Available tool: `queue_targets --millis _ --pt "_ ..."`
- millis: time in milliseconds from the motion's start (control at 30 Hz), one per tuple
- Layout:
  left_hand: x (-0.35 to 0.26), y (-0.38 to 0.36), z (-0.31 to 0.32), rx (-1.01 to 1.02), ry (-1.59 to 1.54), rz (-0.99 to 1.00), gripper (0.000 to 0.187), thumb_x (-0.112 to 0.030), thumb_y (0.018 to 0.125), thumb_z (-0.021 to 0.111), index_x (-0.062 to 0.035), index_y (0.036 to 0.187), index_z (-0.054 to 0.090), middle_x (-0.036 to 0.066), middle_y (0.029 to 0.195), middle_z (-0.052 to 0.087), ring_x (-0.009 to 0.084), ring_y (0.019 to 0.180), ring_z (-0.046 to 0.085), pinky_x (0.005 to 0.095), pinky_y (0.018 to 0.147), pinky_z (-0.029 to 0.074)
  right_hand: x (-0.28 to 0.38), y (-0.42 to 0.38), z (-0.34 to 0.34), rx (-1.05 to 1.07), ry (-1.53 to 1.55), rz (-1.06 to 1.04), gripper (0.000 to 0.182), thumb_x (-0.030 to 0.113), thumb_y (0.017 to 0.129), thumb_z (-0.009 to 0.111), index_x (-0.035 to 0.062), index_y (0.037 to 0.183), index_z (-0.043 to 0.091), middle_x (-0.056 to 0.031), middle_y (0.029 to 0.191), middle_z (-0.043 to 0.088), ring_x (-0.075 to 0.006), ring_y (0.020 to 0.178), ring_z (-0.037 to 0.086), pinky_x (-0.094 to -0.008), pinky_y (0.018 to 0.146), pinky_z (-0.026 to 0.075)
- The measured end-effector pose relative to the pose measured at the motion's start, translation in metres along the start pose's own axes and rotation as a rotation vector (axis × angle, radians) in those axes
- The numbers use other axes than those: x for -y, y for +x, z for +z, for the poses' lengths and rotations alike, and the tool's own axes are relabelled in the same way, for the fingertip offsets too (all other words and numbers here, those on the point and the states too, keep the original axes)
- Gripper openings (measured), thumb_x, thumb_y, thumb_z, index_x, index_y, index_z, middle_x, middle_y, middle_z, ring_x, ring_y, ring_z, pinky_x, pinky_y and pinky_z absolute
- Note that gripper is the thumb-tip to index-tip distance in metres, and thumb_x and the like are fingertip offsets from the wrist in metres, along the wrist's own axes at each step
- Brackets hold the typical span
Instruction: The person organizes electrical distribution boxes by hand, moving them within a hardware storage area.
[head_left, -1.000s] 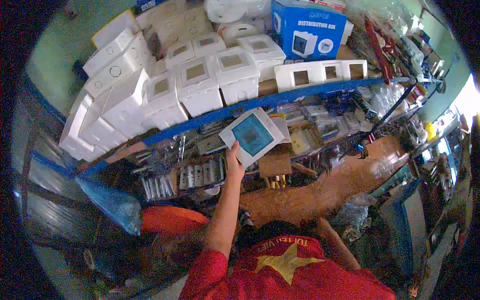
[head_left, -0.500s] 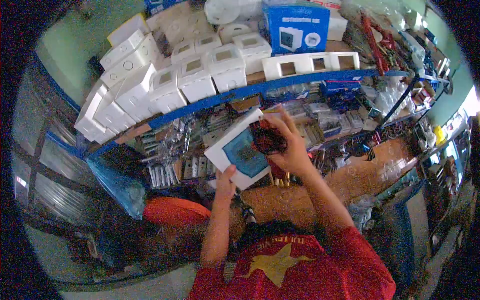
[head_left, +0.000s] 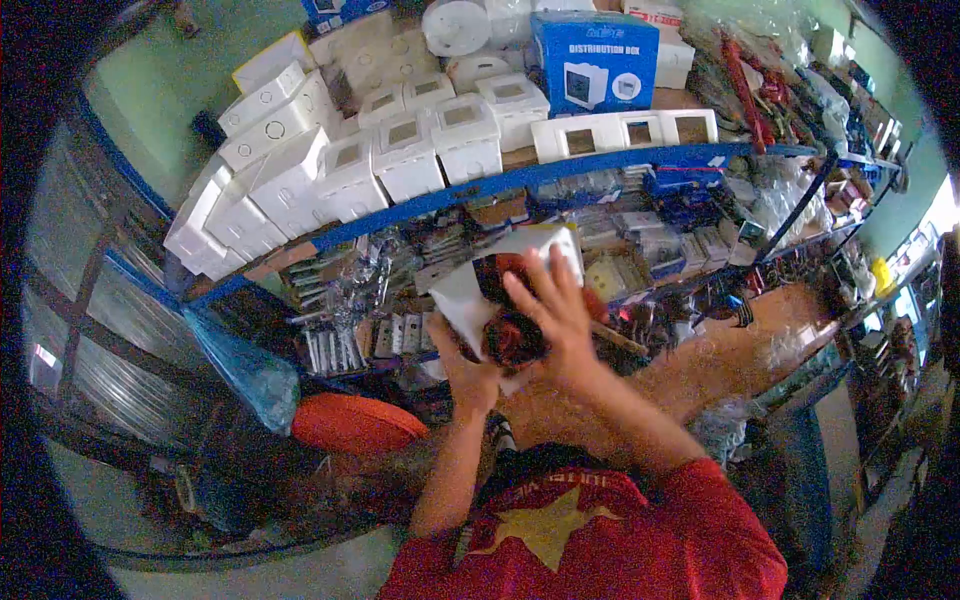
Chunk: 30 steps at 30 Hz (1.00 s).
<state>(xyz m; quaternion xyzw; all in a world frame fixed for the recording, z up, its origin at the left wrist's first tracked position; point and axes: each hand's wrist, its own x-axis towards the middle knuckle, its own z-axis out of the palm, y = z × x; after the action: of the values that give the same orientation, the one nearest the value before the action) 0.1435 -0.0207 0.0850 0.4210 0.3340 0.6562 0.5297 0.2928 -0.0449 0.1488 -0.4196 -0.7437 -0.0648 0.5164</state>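
Observation:
My left hand (head_left: pixel 472 378) grips the lower left edge of a white box (head_left: pixel 460 305), held up in front of the shelf. The box is tilted, and much of it is hidden by my right hand and a dark red and black cloth-like bundle (head_left: pixel 515 338). My right hand (head_left: pixel 560 325) lies over the box with its fingers stretched out and apart. The bundle shows beside and below the fingers, against the box. Whether the palm presses on it is hidden.
White boxes with window covers (head_left: pixel 405 150) line the top shelf beside a blue distribution box carton (head_left: pixel 595 65) and white frames (head_left: pixel 625 135). The blue shelf edge (head_left: pixel 470 190) runs behind my hands. Packed hardware fills the lower shelf. An orange-red round object (head_left: pixel 355 420) stands lower left.
The white box has turned, and its blue-covered face no longer shows. My right hand's fingers have spread out from their curled hold on the dark red bundle, and the hand has moved slightly down.

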Motion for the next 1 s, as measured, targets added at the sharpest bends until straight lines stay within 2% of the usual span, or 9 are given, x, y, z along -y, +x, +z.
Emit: queue_targets --millis 200,267,300,333,400,567,733,900,1000 --pt "-0.008 -0.026 0.003 0.022 0.171 0.010 0.092 -0.025 0.066 0.082 -0.0029 0.134 0.025 0.012 0.126 0.040 0.0239 0.113 0.044 0.0385 0.099 0.036 -0.034 0.010 0.007 -0.246 0.117 0.248 0.071 -0.004 0.063 0.063 0.0094 0.132 0.049 -0.0201 0.144 0.036 -0.0388 0.132 0.036 -0.0456 0.110 0.028" --pt "0.010 -0.010 -0.016 0.053 0.068 0.023 0.091 -0.026 0.067 0.081 -0.0025 0.135 0.025 0.012 0.125 0.041 0.0235 0.114 0.045 0.0381 0.099 0.037 -0.017 -0.018 0.023 -0.085 -0.066 -0.142 0.062 0.003 0.066 0.068 0.0102 0.126 0.054 -0.0204 0.142 0.040 -0.0335 0.132 0.039 -0.0450 0.108 0.031" --pt "-0.013 -0.005 -0.008 0.037 -0.295 -0.170 0.090 -0.025 0.068 0.081 -0.0023 0.134 0.025 0.012 0.124 0.042 0.0229 0.113 0.046 0.0376 0.098 0.038 -0.003 -0.026 0.017 0.033 -0.043 -0.127 0.060 0.005 0.066 0.069 0.0099 0.124 0.056 -0.0201 0.140 0.042 -0.0335 0.131 0.041 -0.0444 0.107 0.031" --pt "-0.014 -0.008 -0.015 0.048 -0.112 -0.116 0.090 -0.025 0.068 0.081 -0.0024 0.134 0.025 0.012 0.123 0.043 0.0227 0.112 0.046 0.0374 0.097 0.039 0.006 -0.032 0.010 0.149 -0.016 -0.106 0.058 0.008 0.066 0.070 0.0097 0.122 0.057 -0.0198 0.139 0.044 -0.0335 0.129 0.042 -0.0437 0.107 0.032" --pt "-0.016 -0.015 -0.025 0.072 0.247 -0.004 0.089 -0.025 0.068 0.081 -0.0025 0.134 0.025 0.012 0.122 0.044 0.0225 0.111 0.048 0.0370 0.096 0.039 -0.034 -0.037 0.016 0.030 0.312 0.351 0.050 0.010 0.073 0.068 0.0083 0.121 0.057 -0.0155 0.129 0.051 -0.0289 0.118 0.048 -0.0400 0.099 0.037" --pt "-0.021 -0.020 -0.022 0.086 0.108 -0.074 0.089 -0.024 0.068 0.080 -0.0029 0.135 0.025 0.012 0.123 0.045 0.0230 0.112 0.048 0.0372 0.097 0.039 -0.056 -0.041 -0.007 -0.069 0.936 0.948 0.035 0.017 0.090 0.060 0.0051 0.123 0.054 -0.0018 0.104 0.060 -0.0124 0.089 0.055 -0.0289 0.079 0.046" --pt "-0.036 -0.009 -0.029 0.277 0.222 -0.045 0.088 -0.025 0.068 0.080 -0.0021 0.135 0.028 0.013 0.124 0.046 0.0228 0.114 0.047 0.0365 0.097 0.039 -0.035 -0.049 -0.001 -0.070 0.787 0.829 0.034 0.014 0.090 0.061 0.0047 0.122 0.054 -0.0011 0.101 0.062 -0.0118 0.091 0.054 -0.0279 0.082 0.045" --pt "-0.026 -0.008 -0.032 0.157 0.444 0.017 0.085 -0.025 0.071 0.078 -0.0007 0.135 0.029 0.014 0.125 0.046 0.0232 0.116 0.046 0.0368 0.097 0.039 -0.030 -0.034 0.028 -0.131 0.665 0.816 0.039 0.015 0.089 0.060 0.0018 0.125 0.052 -0.0101 0.121 0.056 -0.0216 0.109 0.053 -0.0324 0.096 0.039" --pt "-0.012 -0.002 -0.030 0.060 0.308 0.043 0.083 -0.023 0.073 0.076 0.0001 0.136 0.027 0.014 0.126 0.045 0.0239 0.117 0.046 0.0377 0.099 0.039 0.010 -0.031 0.040 0.009 0.108 0.320 0.046 0.016 0.080 0.062 0.0160 0.125 0.055 -0.0144 0.141 0.039 -0.0340 0.128 0.037 -0.0499 0.106 0.026"
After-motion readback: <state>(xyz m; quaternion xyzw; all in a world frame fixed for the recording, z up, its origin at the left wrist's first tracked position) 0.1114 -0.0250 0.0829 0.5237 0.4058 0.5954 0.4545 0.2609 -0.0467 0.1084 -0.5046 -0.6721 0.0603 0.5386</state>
